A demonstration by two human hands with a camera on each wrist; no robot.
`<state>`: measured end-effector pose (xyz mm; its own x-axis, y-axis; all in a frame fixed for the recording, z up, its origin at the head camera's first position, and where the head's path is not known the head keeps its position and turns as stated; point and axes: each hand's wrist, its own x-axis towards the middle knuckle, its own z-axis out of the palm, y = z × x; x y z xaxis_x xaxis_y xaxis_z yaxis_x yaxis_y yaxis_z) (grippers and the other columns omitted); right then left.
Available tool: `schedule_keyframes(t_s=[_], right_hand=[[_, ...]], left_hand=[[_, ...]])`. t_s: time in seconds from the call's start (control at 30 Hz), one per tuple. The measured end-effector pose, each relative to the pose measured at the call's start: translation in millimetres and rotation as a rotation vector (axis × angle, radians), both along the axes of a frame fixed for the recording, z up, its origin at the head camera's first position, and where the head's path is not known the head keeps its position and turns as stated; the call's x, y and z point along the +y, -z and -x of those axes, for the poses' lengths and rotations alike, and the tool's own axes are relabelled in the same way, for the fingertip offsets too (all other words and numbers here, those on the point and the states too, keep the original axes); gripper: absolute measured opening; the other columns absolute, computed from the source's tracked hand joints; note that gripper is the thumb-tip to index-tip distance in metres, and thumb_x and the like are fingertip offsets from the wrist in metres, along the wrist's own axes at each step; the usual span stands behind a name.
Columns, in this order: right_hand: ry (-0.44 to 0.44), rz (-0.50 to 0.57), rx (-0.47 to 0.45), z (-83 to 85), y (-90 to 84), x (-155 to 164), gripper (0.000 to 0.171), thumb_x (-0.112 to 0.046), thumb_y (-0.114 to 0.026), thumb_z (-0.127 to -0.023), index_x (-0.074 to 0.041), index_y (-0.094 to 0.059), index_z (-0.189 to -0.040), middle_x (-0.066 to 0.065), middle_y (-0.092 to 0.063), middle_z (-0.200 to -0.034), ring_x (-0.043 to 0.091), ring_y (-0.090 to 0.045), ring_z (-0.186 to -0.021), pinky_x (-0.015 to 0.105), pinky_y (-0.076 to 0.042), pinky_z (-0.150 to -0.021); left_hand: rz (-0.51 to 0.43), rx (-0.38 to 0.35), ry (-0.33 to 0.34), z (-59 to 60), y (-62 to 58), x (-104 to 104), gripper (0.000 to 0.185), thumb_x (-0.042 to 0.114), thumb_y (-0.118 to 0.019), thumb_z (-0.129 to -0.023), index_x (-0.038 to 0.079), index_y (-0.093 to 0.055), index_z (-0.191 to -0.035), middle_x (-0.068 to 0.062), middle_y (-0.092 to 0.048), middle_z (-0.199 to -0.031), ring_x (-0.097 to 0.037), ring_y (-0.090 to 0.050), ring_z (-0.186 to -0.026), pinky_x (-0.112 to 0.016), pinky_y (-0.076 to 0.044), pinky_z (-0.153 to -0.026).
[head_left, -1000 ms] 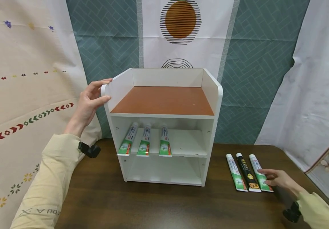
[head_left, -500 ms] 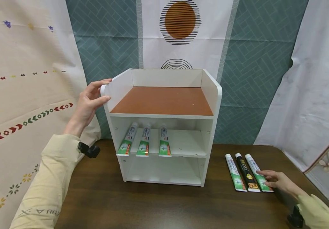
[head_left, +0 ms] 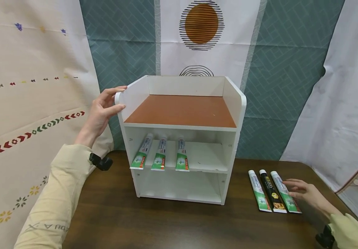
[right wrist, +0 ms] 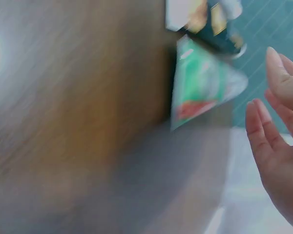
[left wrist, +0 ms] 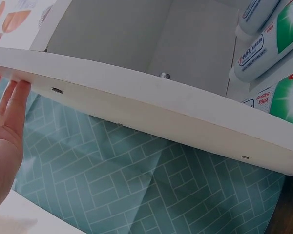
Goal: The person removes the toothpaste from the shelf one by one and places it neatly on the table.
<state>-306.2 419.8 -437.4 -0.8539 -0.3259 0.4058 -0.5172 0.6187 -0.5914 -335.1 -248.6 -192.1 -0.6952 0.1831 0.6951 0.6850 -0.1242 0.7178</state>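
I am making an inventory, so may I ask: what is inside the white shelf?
Three tubes lie on its middle board. The board beneath them is covered; the lower compartment's upper back is hidden.

The shelf (head_left: 180, 110) stands on the table (head_left: 135, 224), a cloth (head_left: 119, 52) at its twelve o'clock, three tubes (head_left: 160, 155) on its middle board (head_left: 205, 155), the left hand (head_left: 100, 110) at its ten o'clock. At four o'clock lie three more tubes (head_left: 271, 191), the right hand (head_left: 306, 194) at their three.

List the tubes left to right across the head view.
Leftmost tapered white-and-green tube on the white shelf → middle shelf tube → right shelf tube → tapered white-and-green table tube → tapered black tube → rightmost white-and-green tube
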Motion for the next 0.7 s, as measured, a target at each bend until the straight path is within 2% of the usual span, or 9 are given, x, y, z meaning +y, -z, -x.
schedule_keyframes(t_s=[0.13,0.27,0.47,0.7], right_hand=[[0.038,0.046,0.015,-1.7,-19.2,-19.0,0.035,-0.001,-0.066,-0.080,0.004,-0.058,-0.113,0.005,-0.057,-0.109,0.009,-0.057,-0.086,0.023,-0.047,-0.061],[0.076,0.074,0.026,-2.7,-34.4,-41.8,0.029,-0.007,-0.066,-0.082,0.002,-0.060,-0.110,0.011,-0.061,-0.103,0.010,-0.060,-0.084,0.021,-0.047,-0.063],[0.059,0.133,0.104,-8.8,-47.7,-80.6,0.019,-0.007,-0.067,-0.082,-0.007,-0.064,-0.100,0.006,-0.064,-0.093,0.016,-0.061,-0.079,0.020,-0.046,-0.063],[-0.068,0.148,0.133,-17.3,-66.1,-122.9,0.021,-0.003,-0.066,-0.081,-0.007,-0.064,-0.101,0.004,-0.064,-0.096,0.011,-0.058,-0.086,0.020,-0.046,-0.069]], left_hand=[[-0.002,0.004,0.004,0.9,0.3,0.9,0.040,-0.008,-0.059,-0.082,0.008,-0.056,-0.119,-0.011,-0.040,-0.134,-0.029,-0.037,-0.118,-0.032,-0.043,-0.082],[-0.002,0.005,0.000,1.0,0.3,1.0,0.040,-0.008,-0.059,-0.082,0.007,-0.056,-0.120,-0.011,-0.040,-0.134,-0.029,-0.038,-0.117,-0.032,-0.043,-0.082],[0.003,0.005,-0.001,1.2,-0.4,1.7,0.041,-0.008,-0.059,-0.082,0.008,-0.056,-0.120,-0.011,-0.040,-0.134,-0.029,-0.038,-0.117,-0.032,-0.043,-0.082],[0.001,0.008,-0.009,0.3,-0.6,1.3,0.040,-0.007,-0.059,-0.082,0.008,-0.057,-0.119,-0.011,-0.040,-0.134,-0.028,-0.037,-0.118,-0.032,-0.042,-0.083]])
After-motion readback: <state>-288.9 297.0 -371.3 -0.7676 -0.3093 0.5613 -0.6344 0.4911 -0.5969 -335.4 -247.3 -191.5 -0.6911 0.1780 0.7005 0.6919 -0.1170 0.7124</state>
